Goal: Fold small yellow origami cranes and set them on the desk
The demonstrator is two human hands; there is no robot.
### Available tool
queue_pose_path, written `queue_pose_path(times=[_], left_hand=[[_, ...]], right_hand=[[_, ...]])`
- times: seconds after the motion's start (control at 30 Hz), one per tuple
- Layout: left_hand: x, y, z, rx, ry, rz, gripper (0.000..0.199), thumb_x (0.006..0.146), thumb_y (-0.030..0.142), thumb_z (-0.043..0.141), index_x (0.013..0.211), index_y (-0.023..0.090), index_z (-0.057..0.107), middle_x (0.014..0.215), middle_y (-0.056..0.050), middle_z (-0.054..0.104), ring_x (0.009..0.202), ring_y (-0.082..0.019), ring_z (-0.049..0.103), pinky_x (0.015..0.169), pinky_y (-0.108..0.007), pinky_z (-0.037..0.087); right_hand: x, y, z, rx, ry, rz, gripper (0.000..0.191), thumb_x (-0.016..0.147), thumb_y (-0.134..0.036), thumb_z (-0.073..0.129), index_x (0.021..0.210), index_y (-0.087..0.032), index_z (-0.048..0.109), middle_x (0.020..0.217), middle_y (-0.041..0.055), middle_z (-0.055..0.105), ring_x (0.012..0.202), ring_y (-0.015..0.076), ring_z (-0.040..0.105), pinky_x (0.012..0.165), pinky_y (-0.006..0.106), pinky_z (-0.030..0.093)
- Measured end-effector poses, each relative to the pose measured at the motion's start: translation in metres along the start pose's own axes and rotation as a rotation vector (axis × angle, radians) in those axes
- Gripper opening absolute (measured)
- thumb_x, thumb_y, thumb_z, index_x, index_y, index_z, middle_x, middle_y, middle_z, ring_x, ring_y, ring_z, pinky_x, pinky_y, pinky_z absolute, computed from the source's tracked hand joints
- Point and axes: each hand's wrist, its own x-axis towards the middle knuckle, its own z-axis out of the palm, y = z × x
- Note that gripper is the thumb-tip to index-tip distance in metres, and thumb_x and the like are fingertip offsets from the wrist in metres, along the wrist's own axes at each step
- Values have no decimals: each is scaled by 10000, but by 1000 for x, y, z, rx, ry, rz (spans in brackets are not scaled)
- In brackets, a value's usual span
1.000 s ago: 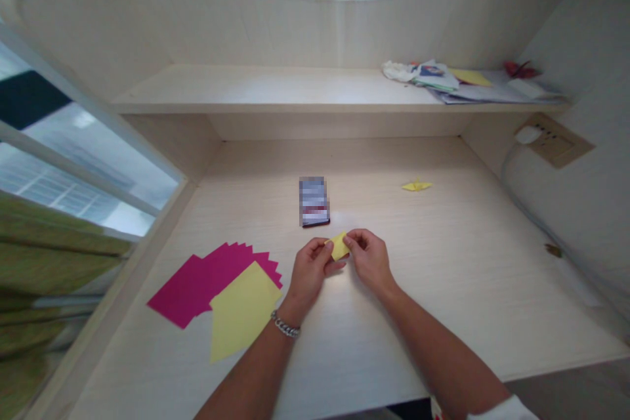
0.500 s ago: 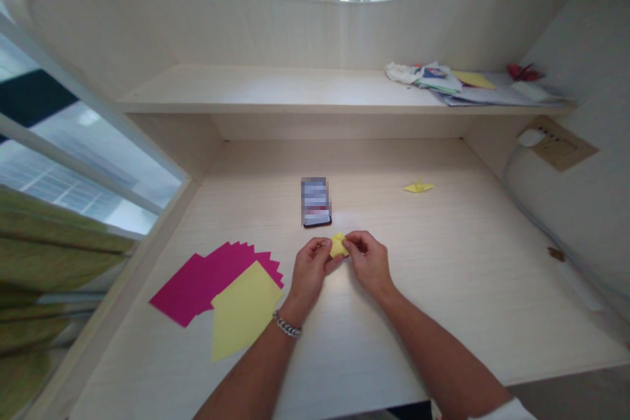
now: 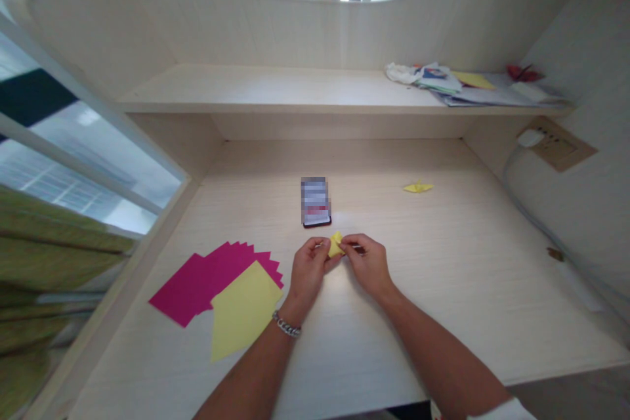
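A small folded piece of yellow paper (image 3: 335,245) is held between my two hands, just above the desk. My left hand (image 3: 310,266) pinches its left side, with the thumb on top and fingers reaching beneath. On the opposite side, my right hand (image 3: 368,261) grips the paper's right edge between thumb and fingertips. Parts of the paper are covered by the fingers. Just beyond the hands lies a phone (image 3: 315,202) with a blurred screen. A small folded yellow paper figure (image 3: 418,188) rests farther off to the right.
Left of my hands, magenta paper sheets (image 3: 197,285) lie fanned out, overlapped by a yellow sheet (image 3: 246,312). A shelf (image 3: 275,88) spans the back, bearing a pile of papers (image 3: 472,84) at its right. A cable (image 3: 524,207) hangs from the wall socket (image 3: 561,144).
The folded yellow paper has tilted slightly and shifted a little left. My right hand's fingers have moved slightly left along with it; the left hand stays nearly in place.
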Motion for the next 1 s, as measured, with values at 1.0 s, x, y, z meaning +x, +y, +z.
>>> queue_pose_path(times=[1.0], left_hand=[[-1, 14, -11, 428, -63, 209, 360, 750, 339, 666, 1065, 163, 649, 978, -87, 706, 772, -191, 672, 629, -284, 569]], right_hand=[[11, 3, -9, 383, -233, 406, 300, 586, -409, 766, 661, -150, 636, 606, -4, 596, 547, 117, 519, 542, 247, 407]])
